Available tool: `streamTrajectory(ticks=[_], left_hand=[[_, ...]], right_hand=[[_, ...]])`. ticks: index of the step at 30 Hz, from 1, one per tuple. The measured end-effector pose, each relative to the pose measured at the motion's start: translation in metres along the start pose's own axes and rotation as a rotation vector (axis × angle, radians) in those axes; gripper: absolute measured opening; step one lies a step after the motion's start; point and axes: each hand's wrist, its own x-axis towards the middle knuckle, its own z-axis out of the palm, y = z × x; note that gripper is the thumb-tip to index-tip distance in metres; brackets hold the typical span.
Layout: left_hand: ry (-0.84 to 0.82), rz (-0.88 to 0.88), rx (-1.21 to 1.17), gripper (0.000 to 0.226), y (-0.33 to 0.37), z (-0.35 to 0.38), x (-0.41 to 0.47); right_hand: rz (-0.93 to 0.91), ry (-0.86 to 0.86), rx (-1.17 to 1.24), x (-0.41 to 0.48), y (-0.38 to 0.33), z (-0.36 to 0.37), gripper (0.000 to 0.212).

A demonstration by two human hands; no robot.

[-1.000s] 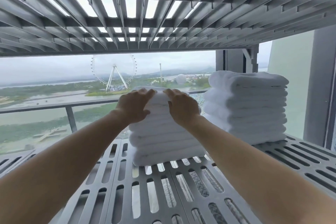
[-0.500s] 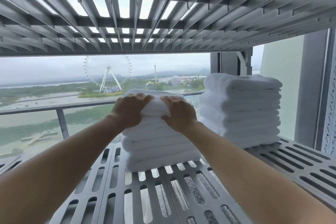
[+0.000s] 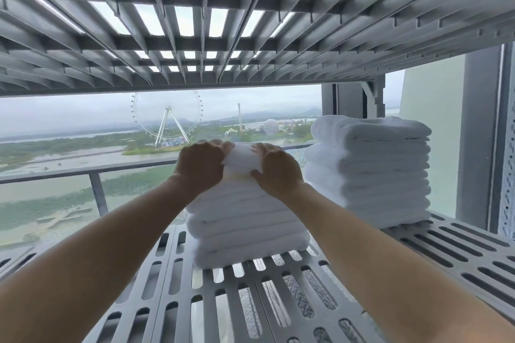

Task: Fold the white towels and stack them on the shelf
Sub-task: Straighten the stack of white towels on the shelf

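Hands on towel stack point(image 3: 245, 225), grey slatted shelf point(image 3: 278, 301): left hand point(image 3: 202, 166), right hand point(image 3: 278, 172) both grip top towel point(image 3: 242, 160), fingers point(image 3: 218, 145) curled over front fold. Terry likely soft, light, floppy; best held at folded edge, both sides.

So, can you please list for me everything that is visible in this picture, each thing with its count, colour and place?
lower shelf: one, grey, slatted, under the towels
upper shelf: one, grey, slatted, overhead
left stack of towels: one, white, middle of the lower shelf
right stack of towels: one, white, further right on the lower shelf
top towel: one, white, on the left stack
railing: one, grey, behind the shelf
Ferris wheel: one, white, far outside, left
left hand: one, grips the top towel's left side
right hand: one, grips its right side
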Motion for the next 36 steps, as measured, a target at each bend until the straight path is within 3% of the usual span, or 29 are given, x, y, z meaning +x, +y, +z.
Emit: streamTrajectory(ticks=[7,14,22,28,36], left_hand=[[0.134,0.064,0.041,0.046,0.006,-0.008,-0.005],[0.212,0.071,0.023,0.048,0.021,-0.044,-0.014],[0.205,0.052,0.024,0.049,0.046,-0.065,-0.052],[0.221,0.035,0.036,0.053,0.07,-0.072,-0.092],[0.182,-0.023,-0.078,0.055,0.096,-0.095,-0.123]], right_hand=[[0.009,0.034,0.082,-0.001,0.007,-0.008,0.049],[-0.064,0.27,0.123,-0.016,0.001,-0.029,0.059],[-0.107,0.203,0.119,-0.054,-0.002,-0.044,0.065],[-0.147,0.252,0.128,-0.103,-0.005,-0.044,0.068],[-0.14,0.231,0.114,-0.142,-0.011,-0.067,0.063]])
